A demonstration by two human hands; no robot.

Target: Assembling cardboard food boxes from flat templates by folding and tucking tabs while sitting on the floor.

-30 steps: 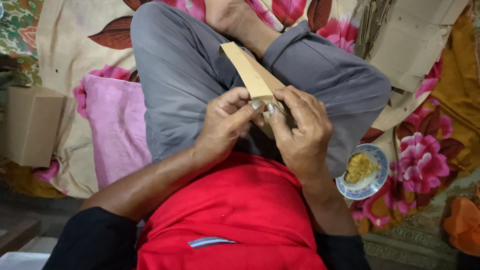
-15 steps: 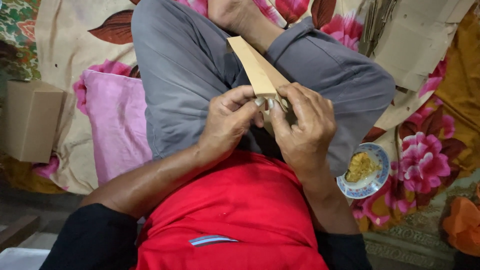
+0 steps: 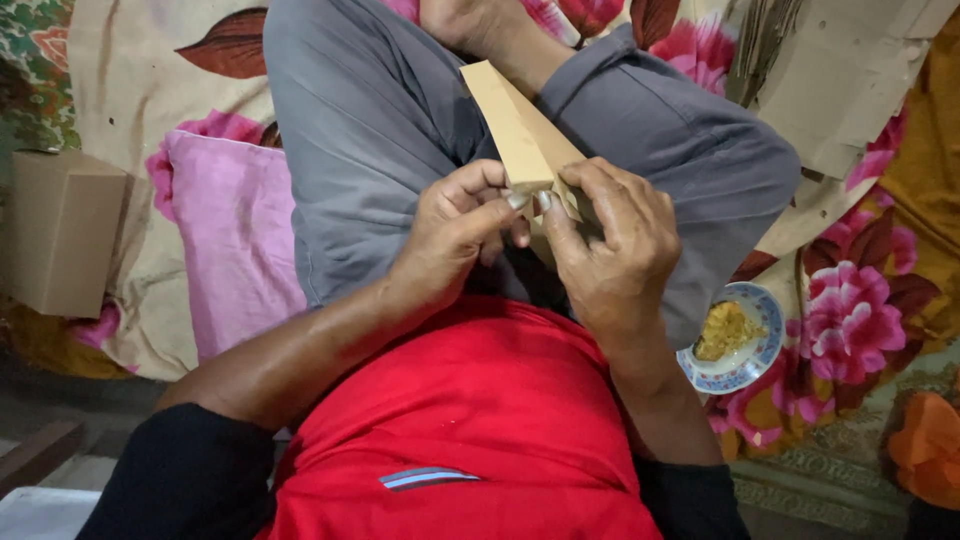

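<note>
A long, flat piece of tan cardboard (image 3: 512, 130) is held over the person's lap, slanting up and away from the body toward the bare ankle (image 3: 470, 20) above it. Its near end is pinched between both hands. The left hand (image 3: 455, 235) grips that end from the left, thumb and forefinger closed on the edge, the other fingers curled under. The right hand (image 3: 610, 240) meets it from the right, thumb pressed to the cardboard's near corner and fingers wrapped behind it, so the lower part of the piece is hidden by the knuckles. The fingertips of the two hands nearly touch at the cardboard's end.

Beneath the cardboard lie the crossed legs in grey trousers (image 3: 370, 130), and nearer than it the red shirt (image 3: 470, 420) fills the lower middle of the view. Right of the cardboard and lower, past the right knee, a small blue-and-white patterned dish (image 3: 755, 360) sits on the flowered cloth (image 3: 850, 310), holding a yellowish paste (image 3: 725, 330). Far right of the cardboard, at the upper corner, flat sheets of cardboard (image 3: 850, 70) lie stacked. Left of the cardboard, beyond the left thigh, is a pink cloth (image 3: 225, 250), and further left still a plain brown closed box (image 3: 60, 230) stands at the edge of the bedding. An orange thing (image 3: 930, 450) shows at the lower right edge, too cut off to tell.
</note>
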